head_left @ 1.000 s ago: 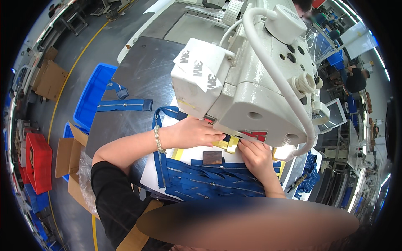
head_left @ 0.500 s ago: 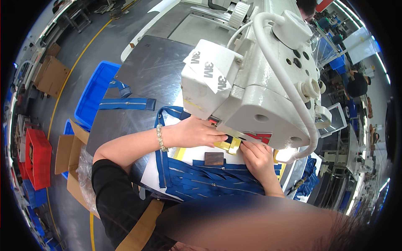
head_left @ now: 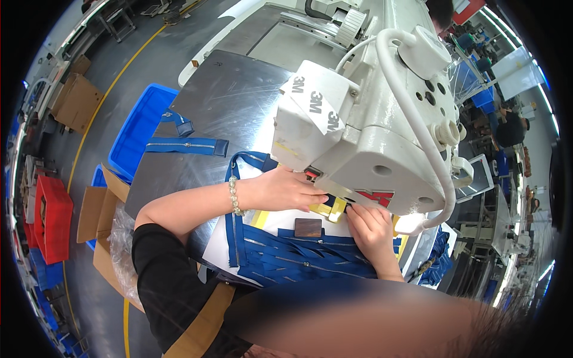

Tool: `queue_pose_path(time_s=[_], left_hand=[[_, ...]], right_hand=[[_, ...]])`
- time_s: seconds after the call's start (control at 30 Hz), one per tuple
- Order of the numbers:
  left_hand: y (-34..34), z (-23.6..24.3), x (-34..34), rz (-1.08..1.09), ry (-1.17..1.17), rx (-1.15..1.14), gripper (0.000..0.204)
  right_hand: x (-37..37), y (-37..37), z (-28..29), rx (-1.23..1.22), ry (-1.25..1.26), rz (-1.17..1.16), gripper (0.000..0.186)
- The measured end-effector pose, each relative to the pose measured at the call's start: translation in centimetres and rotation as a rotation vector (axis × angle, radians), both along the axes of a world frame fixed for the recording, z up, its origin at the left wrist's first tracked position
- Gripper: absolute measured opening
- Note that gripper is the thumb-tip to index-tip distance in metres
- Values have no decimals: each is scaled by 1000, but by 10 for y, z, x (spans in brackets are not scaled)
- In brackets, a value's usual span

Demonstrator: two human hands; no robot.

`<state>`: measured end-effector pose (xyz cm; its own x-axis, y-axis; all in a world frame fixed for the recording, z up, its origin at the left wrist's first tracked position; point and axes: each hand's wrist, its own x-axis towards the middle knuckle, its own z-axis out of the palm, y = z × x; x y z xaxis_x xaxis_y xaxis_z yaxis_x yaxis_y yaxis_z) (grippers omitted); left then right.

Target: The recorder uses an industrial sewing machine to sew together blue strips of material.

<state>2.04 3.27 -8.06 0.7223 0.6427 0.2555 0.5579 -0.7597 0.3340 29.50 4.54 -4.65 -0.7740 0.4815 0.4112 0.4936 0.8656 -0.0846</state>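
Note:
Under the white sewing machine head, my left hand is bent with fingers together beside a yellow guide; whatever it grips is hidden. My right hand has curled fingers at the guide's right side, their tips on something dark and too small to make out. Blue zipper tape loops up past my left wrist and toward the machine. Several blue zipper strips lie below my hands, with a small dark wooden block at their upper edge.
A steel tabletop carries more zipper pieces. Blue bins, an open carton and a red crate stand left. Another blue zipper pile lies right. Co-workers are in the background, with a screen nearer.
The view has shifted slightly, so the machine and hands appear a little farther right. Both hands stay at the yellow guide with little visible movement.

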Motion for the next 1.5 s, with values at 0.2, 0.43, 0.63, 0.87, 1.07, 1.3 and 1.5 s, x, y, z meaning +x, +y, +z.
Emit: queue_pose_path(time_s=[0.2,0.43,0.63,0.87,1.07,1.3,1.5], left_hand=[[6,3,3,-52,65,23,48],[2,-16,4,17,10,211,45],[5,-9,5,0,23,309,41],[6,-16,6,11,12,215,43],[4,-11,4,33,32,146,48],[3,-19,4,30,15,78,49],[4,-13,5,35,28,131,47]], right_hand=[[3,-7,24,8,-48,-27,27],[-8,23,8,73,-66,204,30],[-24,33,9,356,-196,344,28],[-32,36,10,600,-332,460,20],[-28,34,7,549,-314,432,17],[-23,37,1,441,-288,439,17],[-20,37,3,366,-250,400,19]])
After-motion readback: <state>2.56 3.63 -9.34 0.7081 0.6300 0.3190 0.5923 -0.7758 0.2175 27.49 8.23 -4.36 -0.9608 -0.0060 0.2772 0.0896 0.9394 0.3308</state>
